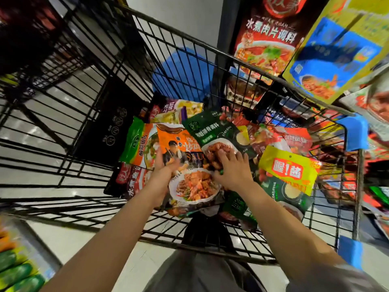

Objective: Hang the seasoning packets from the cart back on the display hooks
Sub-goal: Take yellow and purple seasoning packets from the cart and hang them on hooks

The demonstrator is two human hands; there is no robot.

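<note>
Black wire makes the cart [117, 85], which fills the middle of the head view; its basket stands on a pale, shiny tiled floor [69, 89]. Blue plastic corner guards [353, 131] sit on the cart rim at the right side. Beyond that rim, on the right, hang display packets [267, 36] in red and yellow-blue, close to the camera and partly blurred. At the lower left corner, outside the cart, green and orange goods [14, 268] lie on a shelf, too blurred to read.

Inside the cart, many seasoning packets [223, 131] lie flat in a loose heap, overlapping each other, toward the right half of the basket. The orange packet [185, 157] with a plate of food printed on it lies on top of the heap near the middle; its long axis runs from the near rim toward the far rim, with the printed plate at the near end. A yellow packet [288, 169] lies to the right of it, tilted.

The left hand [164, 171] holds the left edge of the orange packet, fingers curled around it. The right hand [231, 167] rests on the heap just right of the orange packet, with spread fingers on a dark green packet [212, 131]; whether it pinches anything I cannot tell. Both bare forearms reach over the near rim.
</note>
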